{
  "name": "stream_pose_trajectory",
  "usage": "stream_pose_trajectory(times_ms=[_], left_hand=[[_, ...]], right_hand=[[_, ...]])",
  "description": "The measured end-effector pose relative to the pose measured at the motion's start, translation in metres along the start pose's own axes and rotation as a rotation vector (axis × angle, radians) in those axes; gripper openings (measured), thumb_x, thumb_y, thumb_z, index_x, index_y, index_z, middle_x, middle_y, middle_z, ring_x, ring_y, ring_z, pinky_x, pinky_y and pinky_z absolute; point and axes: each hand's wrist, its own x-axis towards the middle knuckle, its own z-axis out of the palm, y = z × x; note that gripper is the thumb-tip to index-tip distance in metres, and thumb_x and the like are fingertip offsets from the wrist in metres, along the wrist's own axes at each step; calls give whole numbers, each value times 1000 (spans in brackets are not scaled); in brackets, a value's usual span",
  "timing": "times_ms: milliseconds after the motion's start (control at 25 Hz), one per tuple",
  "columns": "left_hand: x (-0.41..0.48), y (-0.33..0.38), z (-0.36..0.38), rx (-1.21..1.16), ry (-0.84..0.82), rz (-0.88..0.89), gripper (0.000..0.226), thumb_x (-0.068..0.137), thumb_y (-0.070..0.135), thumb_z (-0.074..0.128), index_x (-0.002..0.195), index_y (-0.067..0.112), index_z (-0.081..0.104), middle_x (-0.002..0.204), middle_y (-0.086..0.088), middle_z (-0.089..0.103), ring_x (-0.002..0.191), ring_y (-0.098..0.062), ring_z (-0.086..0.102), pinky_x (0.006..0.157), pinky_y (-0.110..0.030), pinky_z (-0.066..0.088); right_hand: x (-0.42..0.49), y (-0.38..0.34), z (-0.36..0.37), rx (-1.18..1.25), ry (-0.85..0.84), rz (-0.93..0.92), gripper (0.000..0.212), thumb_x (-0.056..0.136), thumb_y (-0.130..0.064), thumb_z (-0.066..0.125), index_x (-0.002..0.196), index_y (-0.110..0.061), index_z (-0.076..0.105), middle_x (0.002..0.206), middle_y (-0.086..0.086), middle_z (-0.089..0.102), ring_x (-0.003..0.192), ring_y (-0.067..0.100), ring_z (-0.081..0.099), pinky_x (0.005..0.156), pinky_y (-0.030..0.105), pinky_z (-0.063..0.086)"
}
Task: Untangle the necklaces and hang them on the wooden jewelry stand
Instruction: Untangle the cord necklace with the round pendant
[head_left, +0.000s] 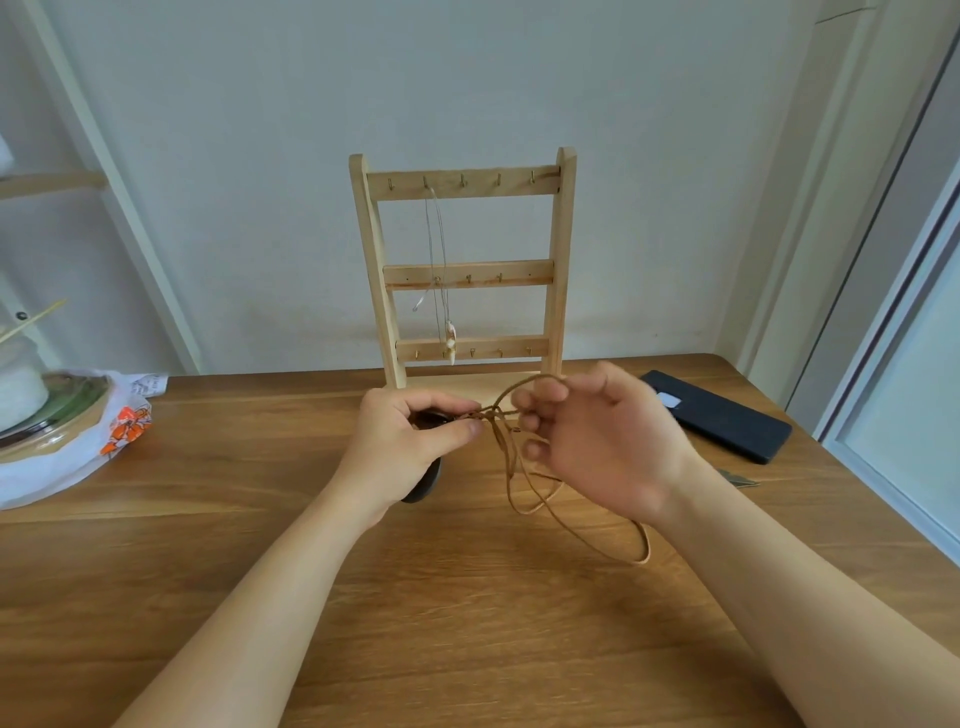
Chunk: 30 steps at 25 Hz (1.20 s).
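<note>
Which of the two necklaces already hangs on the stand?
The thin silvery necklace, on a top-rail hook; left hand and right hand hold the brown cord necklace.

Table (260, 545) bears jewelry stand (563, 260), bag (124, 426), perhaps phone (727, 421).

The jewelry stand (563, 260) is pale matt wood with small brassy metal hooks (461, 180), on a smooth, faintly shiny wood-grain table (467, 623). The tan necklace cord (535, 499) looks matt, like leather; the phone (727, 423) is matt black, the bag (62, 467) glossy plastic.

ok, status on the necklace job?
Left hand pinches brown cord necklace at its knot; right hand fingers hooked in a loop. One thin necklace already on stand. Stand's front unobstructed.
</note>
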Motion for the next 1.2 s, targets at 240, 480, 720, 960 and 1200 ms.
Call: stream_pose_trajectory(times_ms=[240, 480, 720, 960, 1200], left_hand=[[8, -17, -21, 14, 201, -144, 16, 77, 15, 85, 90, 25, 82, 88, 13, 78, 89, 0, 70, 84, -23, 50], [9, -24, -18, 68, 152, -220, 20, 74, 15, 88, 88, 26, 80, 87, 13, 78, 92, -4, 70, 80, -23, 49], [12, -27, -26, 70, 201, -217, 18, 74, 11, 88, 85, 22, 79, 84, 9, 78, 85, -6, 73, 78, -22, 53], [9, -17, -22, 59, 151, -22, 26, 75, 1, 84, 85, 24, 79, 85, 8, 78, 86, -9, 74, 84, -28, 56], [-1, -5, -3, 117, 11, 144, 30, 78, -6, 78, 85, 24, 80, 86, 13, 77, 87, -5, 72, 78, -15, 54]], right_hand=[[-12, -41, -27, 488, 308, -374, 18, 85, -16, 58, 100, -13, 68, 77, -4, 60, 74, 17, 55, 83, 31, 45], [-6, -41, -46, -17, 830, -547, 21, 94, -13, 57, 112, -15, 67, 117, 2, 71, 49, 11, 39, 57, 27, 48], [-11, -38, -52, -381, 1067, -784, 33, 91, -17, 59, 59, -10, 57, 61, 5, 57, 44, 20, 45, 56, 35, 49], [-8, -19, -26, -933, 804, -915, 35, 94, -14, 64, 62, -3, 69, 67, 8, 65, 64, 17, 59, 62, 28, 47], [3, 19, 3, -986, 262, -393, 21, 89, -14, 75, 109, -15, 73, 95, -2, 76, 89, 11, 71, 83, 31, 60]])
